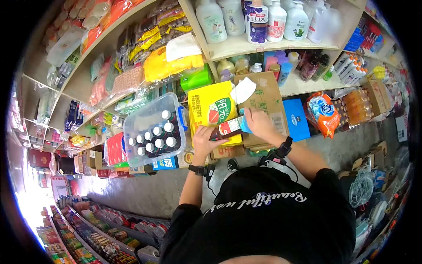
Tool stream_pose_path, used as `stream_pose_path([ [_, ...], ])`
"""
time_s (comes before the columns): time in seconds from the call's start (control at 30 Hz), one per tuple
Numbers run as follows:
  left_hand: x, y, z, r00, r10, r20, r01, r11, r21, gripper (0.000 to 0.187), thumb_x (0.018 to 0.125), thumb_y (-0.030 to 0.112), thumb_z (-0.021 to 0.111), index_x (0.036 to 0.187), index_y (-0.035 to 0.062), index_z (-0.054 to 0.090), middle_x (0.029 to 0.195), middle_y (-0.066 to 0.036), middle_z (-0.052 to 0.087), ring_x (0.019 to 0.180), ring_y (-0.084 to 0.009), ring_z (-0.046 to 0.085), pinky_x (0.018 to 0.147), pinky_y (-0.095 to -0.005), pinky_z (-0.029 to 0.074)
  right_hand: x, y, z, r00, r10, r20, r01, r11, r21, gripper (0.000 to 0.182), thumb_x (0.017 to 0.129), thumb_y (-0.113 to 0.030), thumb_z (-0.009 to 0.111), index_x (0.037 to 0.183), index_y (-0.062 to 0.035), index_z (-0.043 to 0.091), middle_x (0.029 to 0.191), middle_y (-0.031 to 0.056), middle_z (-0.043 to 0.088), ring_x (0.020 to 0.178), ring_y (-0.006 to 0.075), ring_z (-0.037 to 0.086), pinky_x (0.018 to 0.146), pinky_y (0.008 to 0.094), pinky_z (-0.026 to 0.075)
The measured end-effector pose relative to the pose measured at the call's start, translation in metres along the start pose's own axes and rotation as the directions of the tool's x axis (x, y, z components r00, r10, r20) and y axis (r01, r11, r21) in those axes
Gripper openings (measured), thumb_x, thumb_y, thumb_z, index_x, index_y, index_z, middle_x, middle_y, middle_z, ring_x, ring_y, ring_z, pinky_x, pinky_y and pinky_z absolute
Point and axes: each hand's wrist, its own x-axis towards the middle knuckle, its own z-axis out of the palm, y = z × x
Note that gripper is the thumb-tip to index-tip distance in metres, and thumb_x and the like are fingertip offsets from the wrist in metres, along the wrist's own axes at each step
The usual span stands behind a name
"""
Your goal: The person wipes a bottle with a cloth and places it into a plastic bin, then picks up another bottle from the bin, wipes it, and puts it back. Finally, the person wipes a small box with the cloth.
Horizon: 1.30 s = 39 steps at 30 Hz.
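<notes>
The left hand [204, 140] grasps one end of a dark bottle [230, 126] with a red and white label, fingers and thumb closed round it. The right hand [260, 124] is closed on a blue cloth [245, 125], or something like one, pressed against the bottle's right end. The bottle is held tilted over the near part of a yellow box [202, 105] and a brown carton [266, 101], across the line where they meet; whether it touches them I cannot tell. A crumpled white paper [243, 91] lies on their far part, a blue box [296, 119] sits just right of the carton, and a clear bin [141, 115] of white-capped bottles [158, 131] stands to the left.

The chief risk seems to be a slip: the bottle looks smooth and round, and a loose left grip or a hard twist through the cloth could turn it free. So close to the near edge, it could then roll off and strike the concrete floor [149, 193]. A wide leftward swing might also knock the bin.
</notes>
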Motion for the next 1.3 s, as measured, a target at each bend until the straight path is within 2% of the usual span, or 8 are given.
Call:
stream_pose_path([
  [0.23, -0.009, -0.007, 0.004, 1.000, -0.030, 0.000, 0.030, 0.999, -0.012, 0.064, 0.052, 0.042, 0.101, 0.091, 0.0003, 0.071, 0.086, -0.012, 0.070, 0.080, -0.0301, 0.066, 0.073, -0.0393, 0.057, -0.012, -0.004, 0.028, 0.950, 0.274, -0.151, -0.150, 0.822, 0.549, 0.030, 0.108, -0.022, 0.044, 0.111, 0.0022, 0.062, 0.106, 0.0268, 0.068, 0.095, 0.0476, 0.066, 0.085, 0.0563, 0.051],
  [0.33, -0.009, -0.008, 0.004, 1.000, -0.017, 0.002, 0.017, 0.999, -0.047, 0.064, 0.052, 0.041, 0.101, 0.091, 0.0000, 0.071, 0.086, -0.012, 0.070, 0.080, -0.0305, 0.066, 0.073, -0.0397, 0.056, -0.022, -0.008, 0.022, 0.907, -0.068, -0.417, 0.265, 0.859, 0.438, 0.023, 0.105, -0.017, 0.049, 0.110, 0.0010, 0.062, 0.113, 0.0240, 0.068, 0.102, 0.0453, 0.065, 0.088, 0.0544, 0.050],
  [0.43, -0.007, -0.006, 0.000, 1.000, 0.007, -0.008, -0.007, 0.997, -0.073, 0.064, 0.053, 0.041, 0.101, 0.090, -0.0005, 0.071, 0.084, -0.013, 0.069, 0.079, -0.0308, 0.066, 0.073, -0.0397, 0.056, -0.019, -0.006, 0.001, 0.757, -0.492, -0.430, 0.604, 0.777, 0.176, 0.018, 0.101, -0.015, 0.056, 0.107, -0.0005, 0.064, 0.116, 0.0217, 0.067, 0.102, 0.0420, 0.064, 0.087, 0.0515, 0.050],
  [0.53, -0.009, -0.006, 0.000, 1.000, 0.030, -0.011, -0.030, 0.997, -0.068, 0.063, 0.053, 0.041, 0.101, 0.091, -0.0011, 0.072, 0.082, -0.013, 0.068, 0.076, -0.0309, 0.065, 0.071, -0.0395, 0.056, -0.010, -0.013, -0.007, 0.822, -0.491, -0.290, 0.523, 0.851, 0.042, 0.022, 0.096, -0.014, 0.061, 0.110, 0.0020, 0.066, 0.101, 0.0220, 0.068, 0.093, 0.0402, 0.066, 0.088, 0.0481, 0.052],
  [0.73, -0.009, -0.007, 0.003, 0.999, 0.040, -0.028, -0.041, 0.997, -0.068, 0.058, 0.055, 0.036, 0.100, 0.090, -0.0009, 0.072, 0.078, -0.013, 0.067, 0.072, -0.0314, 0.063, 0.068, -0.0393, 0.054, 0.005, -0.057, 0.022, 0.976, -0.211, -0.048, 0.173, 0.894, -0.413, 0.040, 0.099, -0.030, 0.054, 0.083, 0.0025, 0.071, 0.080, 0.0186, 0.071, 0.073, 0.0349, 0.063, 0.079, 0.0474, 0.045],
  [1.0, -0.024, -0.016, 0.018, 0.989, 0.031, -0.142, -0.039, 0.998, -0.057, 0.030, 0.063, 0.012, 0.086, 0.075, 0.0021, 0.060, 0.072, -0.014, 0.057, 0.070, -0.0353, 0.060, 0.064, -0.0431, 0.051, -0.010, -0.088, 0.059, 0.847, -0.522, -0.099, 0.448, 0.802, -0.394, 0.042, 0.095, -0.037, 0.061, 0.088, 0.0041, 0.066, 0.092, 0.0224, 0.067, 0.088, 0.0340, 0.061, 0.086, 0.0473, 0.046],
  [1.17, -0.021, -0.007, 0.005, 0.997, 0.034, -0.071, -0.037, 0.998, -0.044, 0.054, 0.053, 0.029, 0.097, 0.090, 0.0001, 0.071, 0.079, -0.013, 0.065, 0.074, -0.0337, 0.063, 0.069, -0.0409, 0.054, -0.008, -0.047, 0.025, 0.623, -0.773, -0.119, 0.698, 0.618, -0.361, 0.052, 0.095, -0.043, 0.064, 0.112, 0.0056, 0.062, 0.107, 0.0202, 0.066, 0.105, 0.0348, 0.062, 0.098, 0.0453, 0.047],
  [1.3, -0.018, -0.006, 0.003, 0.999, 0.017, -0.042, -0.019, 0.999, -0.035, 0.058, 0.054, 0.037, 0.100, 0.090, 0.0018, 0.072, 0.080, -0.012, 0.066, 0.077, -0.0327, 0.065, 0.071, -0.0405, 0.055, -0.003, -0.014, 0.001, 0.764, -0.635, -0.109, 0.607, 0.766, -0.211, 0.040, 0.096, -0.035, 0.063, 0.107, 0.0034, 0.065, 0.098, 0.0200, 0.068, 0.095, 0.0356, 0.066, 0.092, 0.0465, 0.051],
])
